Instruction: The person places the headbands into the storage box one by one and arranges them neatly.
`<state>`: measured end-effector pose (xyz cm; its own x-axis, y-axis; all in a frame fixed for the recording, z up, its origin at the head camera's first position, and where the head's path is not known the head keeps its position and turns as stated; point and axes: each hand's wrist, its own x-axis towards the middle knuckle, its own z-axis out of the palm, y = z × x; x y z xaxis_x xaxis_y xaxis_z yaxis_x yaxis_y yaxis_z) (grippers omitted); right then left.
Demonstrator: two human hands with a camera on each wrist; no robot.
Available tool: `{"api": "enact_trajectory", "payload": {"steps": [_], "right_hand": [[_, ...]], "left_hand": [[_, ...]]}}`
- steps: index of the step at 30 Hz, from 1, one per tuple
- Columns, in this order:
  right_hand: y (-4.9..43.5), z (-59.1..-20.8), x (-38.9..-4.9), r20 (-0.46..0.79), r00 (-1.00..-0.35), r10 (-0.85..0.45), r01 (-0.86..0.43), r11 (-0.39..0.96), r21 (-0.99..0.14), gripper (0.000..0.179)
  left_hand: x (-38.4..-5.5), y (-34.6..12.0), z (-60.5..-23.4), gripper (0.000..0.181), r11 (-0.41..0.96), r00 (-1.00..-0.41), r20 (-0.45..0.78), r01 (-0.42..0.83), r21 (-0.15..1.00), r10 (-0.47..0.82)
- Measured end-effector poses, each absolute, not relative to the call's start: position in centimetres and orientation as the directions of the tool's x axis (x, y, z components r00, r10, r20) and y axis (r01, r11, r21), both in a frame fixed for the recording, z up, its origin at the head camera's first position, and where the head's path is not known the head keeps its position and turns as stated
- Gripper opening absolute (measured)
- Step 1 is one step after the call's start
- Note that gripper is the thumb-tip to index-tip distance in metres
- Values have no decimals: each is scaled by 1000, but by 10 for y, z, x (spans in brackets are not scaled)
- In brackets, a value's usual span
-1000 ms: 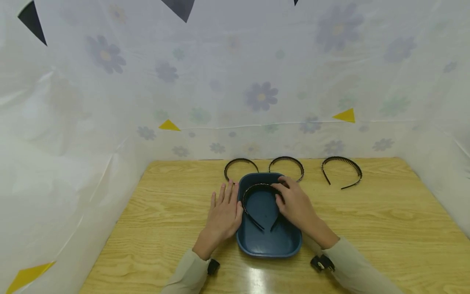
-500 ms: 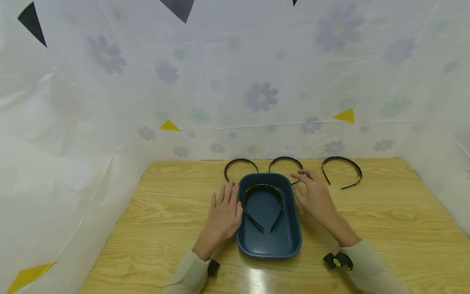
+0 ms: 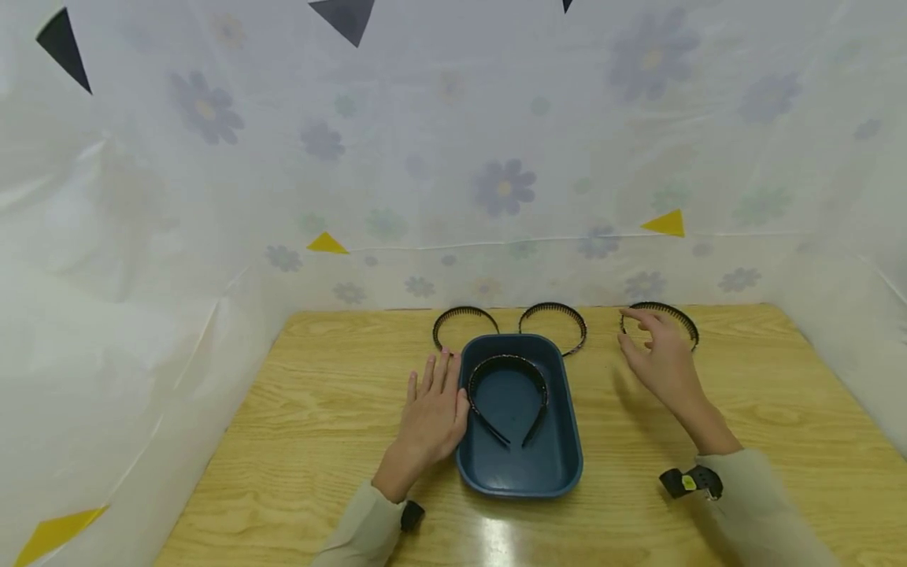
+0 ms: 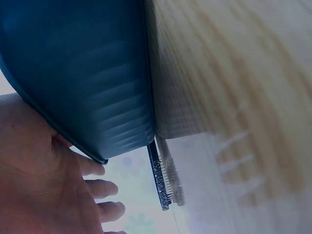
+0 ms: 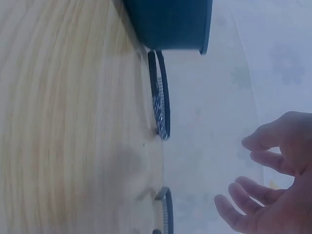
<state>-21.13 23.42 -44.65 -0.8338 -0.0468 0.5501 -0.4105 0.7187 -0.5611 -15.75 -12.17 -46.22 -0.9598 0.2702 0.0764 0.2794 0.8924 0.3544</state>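
A blue plastic tray [image 3: 520, 472] stands on the table, holding one black toothed headband [image 3: 507, 359] laid flat. My left hand [image 3: 431, 413] rests along the tray's left side with straight fingers; in the left wrist view the fingers [image 4: 102, 188] reach past its rim. Above the far-right headband [image 3: 682, 316] hovers my right hand [image 3: 666, 364], fingers parted and loosely bent, holding nothing. It hides part of that band. In the right wrist view the right hand [image 5: 278, 190] is apart from the tabletop.
Behind the tray lie two more headbands, a left one [image 3: 464, 309] and a middle one [image 3: 553, 305], each partly hidden by the tray. The wooden table [image 3: 319, 409] ends at a flowered plastic sheet [image 3: 425, 181] at the back.
My right hand has let go of the headband in the tray and moved right, out over the far-right headband. The left hand and the tray stay put.
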Motion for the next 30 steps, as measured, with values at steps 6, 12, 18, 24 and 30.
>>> {"api": "enact_trajectory", "payload": {"steps": [6, 12, 18, 24, 30], "right_hand": [[257, -450, -220, 517, -856, -3, -354, 732, -582, 44], [282, -455, -226, 465, -885, 9, -315, 724, -614, 46], [304, -466, -230, 427, -904, 31, -264, 745, -613, 46], [323, -476, -238, 443, -895, 59, -234, 782, -578, 43], [334, -483, -244, 388, -919, 65, -184, 802, -569, 42]], "left_hand": [[-157, -123, -464, 59, 893, -959, 86, 282, 352, 269], [-157, -123, -465, 59, 892, -958, 96, 287, 349, 271], [-157, -122, -465, 58, 889, -957, 100, 290, 354, 272], [-158, -122, -464, 58, 890, -957, 98, 291, 350, 274], [-158, -123, -465, 59, 889, -956, 102, 295, 351, 276]]}}
